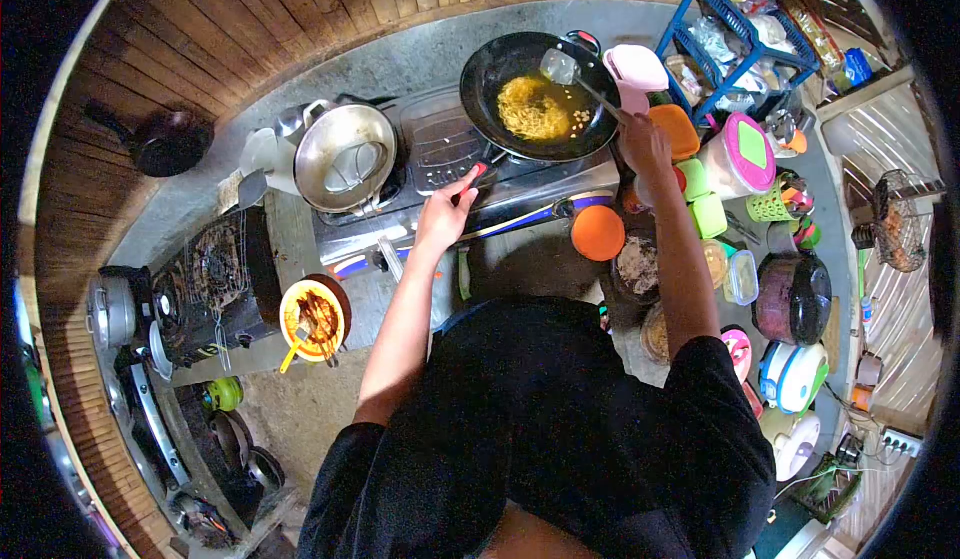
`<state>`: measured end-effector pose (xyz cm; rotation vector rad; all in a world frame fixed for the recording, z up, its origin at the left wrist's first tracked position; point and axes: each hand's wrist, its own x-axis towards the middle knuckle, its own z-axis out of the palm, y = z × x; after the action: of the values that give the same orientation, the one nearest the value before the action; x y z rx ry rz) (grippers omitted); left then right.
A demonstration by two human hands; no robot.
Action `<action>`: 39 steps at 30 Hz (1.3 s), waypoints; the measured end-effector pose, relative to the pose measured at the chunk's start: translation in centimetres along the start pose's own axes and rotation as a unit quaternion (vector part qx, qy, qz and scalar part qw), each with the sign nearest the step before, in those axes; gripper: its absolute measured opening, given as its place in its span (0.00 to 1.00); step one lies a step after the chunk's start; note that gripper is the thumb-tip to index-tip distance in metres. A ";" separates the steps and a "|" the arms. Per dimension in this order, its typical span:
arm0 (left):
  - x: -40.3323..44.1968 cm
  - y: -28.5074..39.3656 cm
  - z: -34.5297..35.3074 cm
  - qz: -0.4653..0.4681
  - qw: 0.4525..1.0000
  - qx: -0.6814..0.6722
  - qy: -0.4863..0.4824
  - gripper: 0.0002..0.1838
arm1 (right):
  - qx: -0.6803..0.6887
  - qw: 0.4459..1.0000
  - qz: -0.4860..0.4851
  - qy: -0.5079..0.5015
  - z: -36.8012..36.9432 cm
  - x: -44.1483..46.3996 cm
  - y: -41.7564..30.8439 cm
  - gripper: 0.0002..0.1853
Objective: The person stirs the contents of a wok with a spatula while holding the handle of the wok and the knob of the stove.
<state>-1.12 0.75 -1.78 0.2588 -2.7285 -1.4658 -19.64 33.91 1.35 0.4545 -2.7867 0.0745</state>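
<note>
A black wok (487,109) sits on the right side of the gas stove (430,124). Yellow shredded food (532,107) lies in oil inside it, with small pale pieces beside it. My right hand (645,146) is closed round the handle of a metal spatula (560,66), whose blade is in the wok's upper part. At the wok's lower left, my left hand (446,217) has its fingers on a red-tipped handle (480,169). A steel pan (325,181) with a strainer-like item inside stands on the stove's left side.
Orange (598,234), green (709,216) and pink-lidded containers (750,151) crowd the right side. A blue rack (690,34) holds bags at the upper right. A yellow bowl of dark sauce (290,309) sits at the left, near a charred grill (205,269).
</note>
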 end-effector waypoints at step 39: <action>0.1 -0.1 0.1 -0.010 1.000 0.015 -0.001 0.21 | 0.225 0.963 -0.051 -0.142 -2.9 -4.3 0.5 0.13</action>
<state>-1.22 0.77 -1.89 0.2873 -2.7585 -1.4312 -15.03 35.99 2.70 0.7694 -3.0126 0.6804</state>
